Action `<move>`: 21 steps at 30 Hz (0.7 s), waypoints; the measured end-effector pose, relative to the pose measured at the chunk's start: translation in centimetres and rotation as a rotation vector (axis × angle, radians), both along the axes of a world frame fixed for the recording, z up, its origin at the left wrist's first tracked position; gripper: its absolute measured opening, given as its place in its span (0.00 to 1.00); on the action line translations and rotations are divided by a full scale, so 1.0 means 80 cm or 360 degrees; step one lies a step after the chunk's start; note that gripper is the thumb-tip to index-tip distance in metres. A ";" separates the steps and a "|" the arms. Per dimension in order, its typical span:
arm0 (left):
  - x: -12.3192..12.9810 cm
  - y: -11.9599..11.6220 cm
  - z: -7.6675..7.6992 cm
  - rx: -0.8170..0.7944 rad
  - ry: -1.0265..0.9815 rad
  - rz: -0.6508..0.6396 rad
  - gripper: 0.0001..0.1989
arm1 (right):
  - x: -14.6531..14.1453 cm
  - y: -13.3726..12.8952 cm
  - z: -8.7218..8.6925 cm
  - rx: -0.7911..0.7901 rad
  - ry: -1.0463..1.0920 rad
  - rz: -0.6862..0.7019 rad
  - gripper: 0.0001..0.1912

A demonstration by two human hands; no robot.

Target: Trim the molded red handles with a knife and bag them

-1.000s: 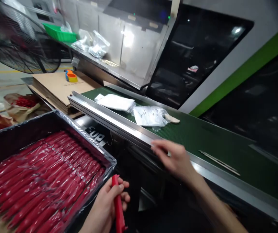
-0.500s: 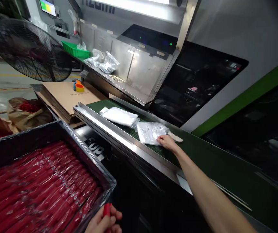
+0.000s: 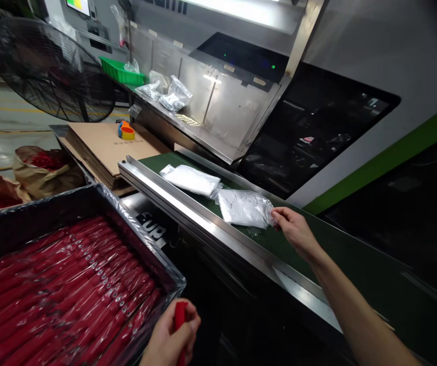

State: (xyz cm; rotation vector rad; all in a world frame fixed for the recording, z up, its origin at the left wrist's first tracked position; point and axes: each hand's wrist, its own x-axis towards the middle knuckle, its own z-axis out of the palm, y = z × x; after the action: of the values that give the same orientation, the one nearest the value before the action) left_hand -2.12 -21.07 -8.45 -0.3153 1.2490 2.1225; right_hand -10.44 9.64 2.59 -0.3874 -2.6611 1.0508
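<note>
The dark green belt [image 3: 355, 274] runs beneath and beyond the fingers of the right hand [image 3: 296, 231], and the lined box [image 3: 142, 239], filled with wrapped red pieces [image 3: 69, 284], stands left of the fingers of the left hand [image 3: 167, 333], its corner just beside them. On that belt the marked plastic bag [image 3: 243, 208] lies immediately left of the right hand's fingertips, which are drawn narrow at its end (whether they truly pinch it, I cannot tell), while the left hand's curled fingers hold a slim red part [image 3: 180, 316].
</note>
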 end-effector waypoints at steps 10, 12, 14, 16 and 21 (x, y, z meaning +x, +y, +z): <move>0.010 0.009 0.067 -0.0031 0.0694 -0.0037 0.15 | 0.171 -0.203 -0.044 -0.0355 -0.0076 0.0371 0.10; 0.019 0.007 0.057 -0.0240 0.0735 -0.0053 0.11 | 0.184 -0.206 -0.057 -0.0324 -0.0023 0.0275 0.09; 0.026 0.005 0.046 -0.0395 0.0776 -0.0077 0.11 | 0.194 -0.204 -0.066 -0.0268 0.0036 0.0123 0.08; 0.029 0.004 0.036 -0.0511 0.0857 -0.0095 0.10 | 0.206 -0.203 -0.068 -0.0217 0.0146 -0.0030 0.08; 0.042 -0.001 0.024 -0.0685 0.1263 -0.0304 0.20 | 0.231 -0.212 -0.055 0.0040 0.0129 0.0352 0.14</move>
State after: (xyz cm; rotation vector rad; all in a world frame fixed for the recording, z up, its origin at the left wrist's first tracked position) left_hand 1.25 -21.13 -6.50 0.5119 2.0868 1.8366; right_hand 8.03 -7.30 -1.80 -0.0443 -2.6868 1.0677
